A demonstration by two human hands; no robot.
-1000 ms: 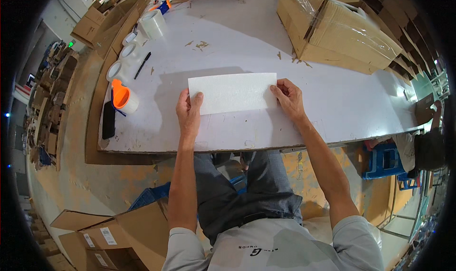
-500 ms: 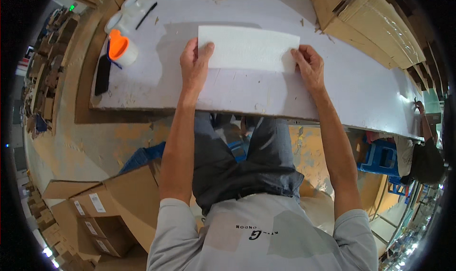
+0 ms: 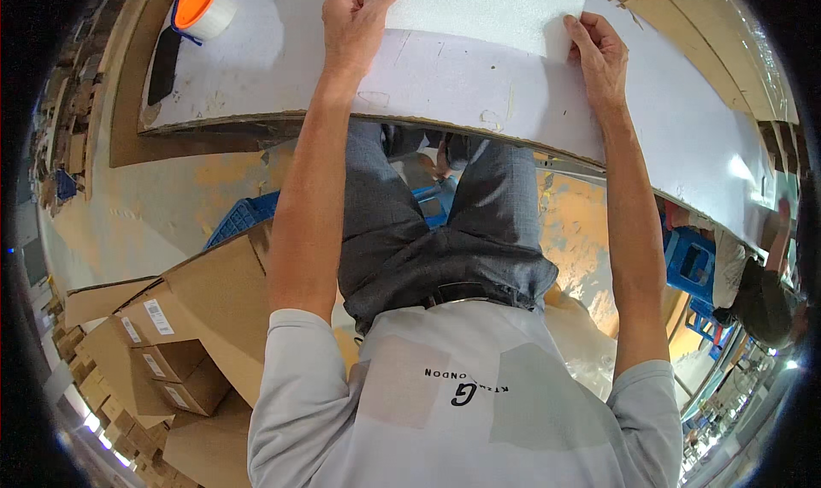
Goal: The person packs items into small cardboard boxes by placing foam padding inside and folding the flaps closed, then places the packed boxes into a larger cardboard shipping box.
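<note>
A flat white foam sheet (image 3: 479, 9) spans between my two hands at the top of the view, its upper part cut off by the frame edge. My left hand (image 3: 357, 22) pinches its left end, thumb on top and fingers underneath. At the other end, my right hand (image 3: 601, 56) grips the near corner between thumb and curled fingers. Beneath the sheet lies the pale tabletop (image 3: 445, 77).
An orange-and-white tape dispenser (image 3: 201, 11) and a dark flat object (image 3: 162, 67) lie at the table's left. A cardboard box (image 3: 701, 35) stands at the far right. Opened cartons (image 3: 197, 317) sit lower left. Another person (image 3: 761, 291) is at the right edge.
The table, sheet and both hands have shifted upward in the view, and the sheet now runs past the top edge. Both hands keep their hold on it.
</note>
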